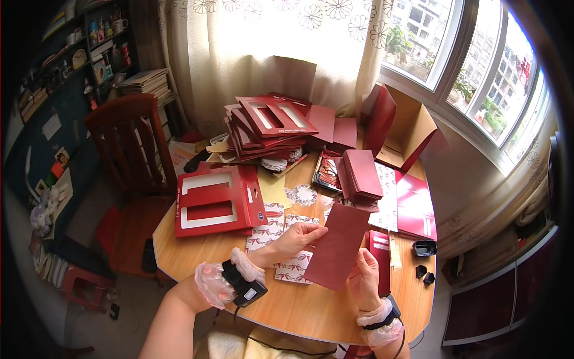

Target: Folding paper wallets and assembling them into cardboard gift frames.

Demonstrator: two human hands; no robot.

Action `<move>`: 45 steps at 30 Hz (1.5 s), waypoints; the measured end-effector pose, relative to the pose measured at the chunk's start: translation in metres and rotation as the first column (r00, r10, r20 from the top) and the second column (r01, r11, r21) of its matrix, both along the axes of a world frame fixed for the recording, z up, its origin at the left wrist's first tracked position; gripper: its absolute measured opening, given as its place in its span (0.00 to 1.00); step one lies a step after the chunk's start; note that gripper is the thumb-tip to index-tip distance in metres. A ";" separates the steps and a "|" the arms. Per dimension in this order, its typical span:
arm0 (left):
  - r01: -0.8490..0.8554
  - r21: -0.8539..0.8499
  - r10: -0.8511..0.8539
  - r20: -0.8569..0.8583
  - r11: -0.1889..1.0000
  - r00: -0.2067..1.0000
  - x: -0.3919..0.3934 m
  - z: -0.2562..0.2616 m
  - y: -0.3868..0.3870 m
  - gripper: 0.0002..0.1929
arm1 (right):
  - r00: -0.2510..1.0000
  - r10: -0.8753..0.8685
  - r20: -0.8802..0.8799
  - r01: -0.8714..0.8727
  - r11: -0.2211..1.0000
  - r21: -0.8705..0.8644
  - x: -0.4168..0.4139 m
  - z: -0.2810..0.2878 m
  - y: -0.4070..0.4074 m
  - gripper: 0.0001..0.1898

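A dark red paper envelope is held up at a tilt over the near part of the table. My left hand pinches its left edge between thumb and fingers. At its lower right edge, my right hand has its fingers closed on the paper. Below and to the left lie white envelopes printed with red bows. A stack of dark red envelopes stands just beyond. To the left lies a red cardboard wallet box with cut-out windows.
More red window boxes are piled at the back, near an open brown carton. A tray of small red items sits mid-table. Small black containers stand at the right edge. A wooden chair is at the left.
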State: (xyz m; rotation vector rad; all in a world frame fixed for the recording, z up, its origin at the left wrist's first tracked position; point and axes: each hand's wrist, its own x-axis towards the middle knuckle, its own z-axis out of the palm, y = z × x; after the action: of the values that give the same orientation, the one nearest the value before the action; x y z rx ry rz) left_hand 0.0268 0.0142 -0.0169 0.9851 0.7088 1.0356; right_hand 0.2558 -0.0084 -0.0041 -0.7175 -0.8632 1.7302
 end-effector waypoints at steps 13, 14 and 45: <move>0.008 -0.010 -0.009 -0.043 1.000 0.999 0.000 -0.012 0.004 0.16 | 0.995 0.074 -0.064 -0.074 0.997 0.004 0.003 -0.002 0.001 0.09; 0.014 -0.010 -0.014 -0.041 1.000 0.999 0.000 -0.013 0.004 0.16 | 0.994 0.085 -0.066 -0.086 0.996 -0.009 0.003 -0.002 0.001 0.10; 0.142 0.117 -0.136 -0.054 0.983 0.989 -0.005 -0.008 -0.001 0.26 | 0.998 0.036 0.053 -0.035 0.999 -0.011 0.006 -0.019 0.007 0.09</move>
State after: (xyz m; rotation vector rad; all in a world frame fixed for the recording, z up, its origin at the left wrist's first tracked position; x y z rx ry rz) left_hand 0.0215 0.0129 -0.0249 1.1503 0.6107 0.9442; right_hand 0.2614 -0.0011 -0.0228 -0.7623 -0.9092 1.7549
